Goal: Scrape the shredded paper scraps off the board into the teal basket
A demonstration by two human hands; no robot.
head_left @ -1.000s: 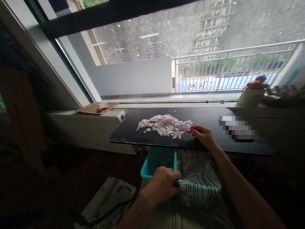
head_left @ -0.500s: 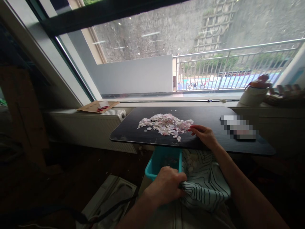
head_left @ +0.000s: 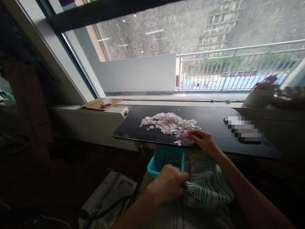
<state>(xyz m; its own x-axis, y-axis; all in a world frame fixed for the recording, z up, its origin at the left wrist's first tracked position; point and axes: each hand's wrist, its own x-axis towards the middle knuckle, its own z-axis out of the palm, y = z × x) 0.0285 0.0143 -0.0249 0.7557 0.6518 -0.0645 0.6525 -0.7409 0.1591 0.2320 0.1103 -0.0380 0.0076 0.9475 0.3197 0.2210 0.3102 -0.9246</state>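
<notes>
A heap of small pink and white paper scraps [head_left: 168, 122] lies on a black tabletop [head_left: 214, 119]. My right hand [head_left: 202, 141] rests on the table at the heap's near right side, fingers curved against the scraps at the front edge. Below the table's edge stands a teal plastic bin [head_left: 164, 158]. My left hand [head_left: 169, 185] is closed on the bin's near rim, together with a fold of striped cloth [head_left: 207, 187] lying across my lap.
A white radiator [head_left: 95, 127] runs under the window sill at left, with a brown card and red scissors [head_left: 101, 103] on top. A white pot [head_left: 259, 95] stands on the sill at right. A blurred-out flat object [head_left: 243, 132] lies on the table's right part.
My right hand has drawn part of the scrap heap toward the table's front edge, above the bin. The left hand keeps its hold on the bin's rim.
</notes>
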